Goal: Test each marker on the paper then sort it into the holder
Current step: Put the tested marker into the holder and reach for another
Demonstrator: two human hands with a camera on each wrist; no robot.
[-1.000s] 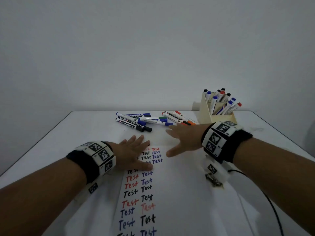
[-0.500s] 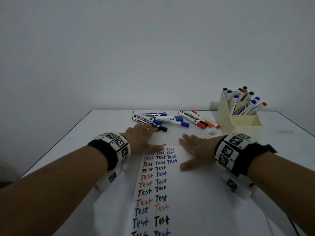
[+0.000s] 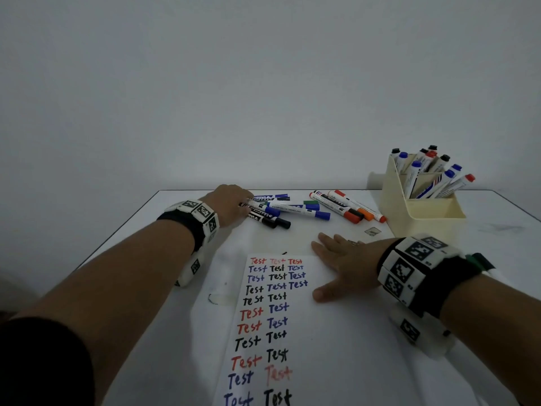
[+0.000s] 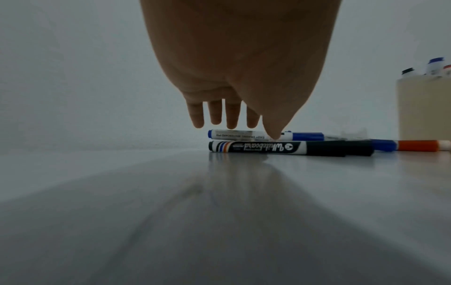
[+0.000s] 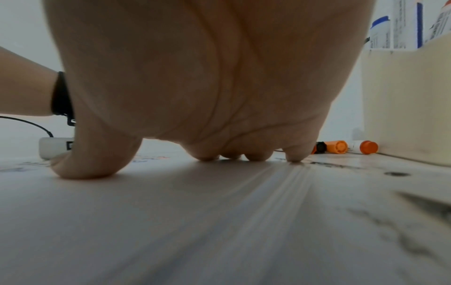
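Several loose markers (image 3: 292,210) lie in a pile at the table's far middle. My left hand (image 3: 231,205) is over the pile's left end, its straight fingers (image 4: 216,115) just above a blue-capped marker (image 4: 256,135) and the thumb tip touching it. A black whiteboard marker (image 4: 280,148) lies in front of that one. My right hand (image 3: 341,263) rests flat, fingers spread, on the paper (image 3: 272,332), which is covered in rows of "Test" in red, blue and black. The cream holder (image 3: 424,212) at the far right holds several markers upright.
Orange- and red-capped markers (image 3: 363,213) lie close to the holder's left side. The white table (image 3: 131,244) ends at a wall behind the pile. A small scrap (image 3: 371,230) lies between my right hand and the holder.
My left hand left the paper and reached forward to the left end of the marker pile. My right hand stayed flat on the paper.
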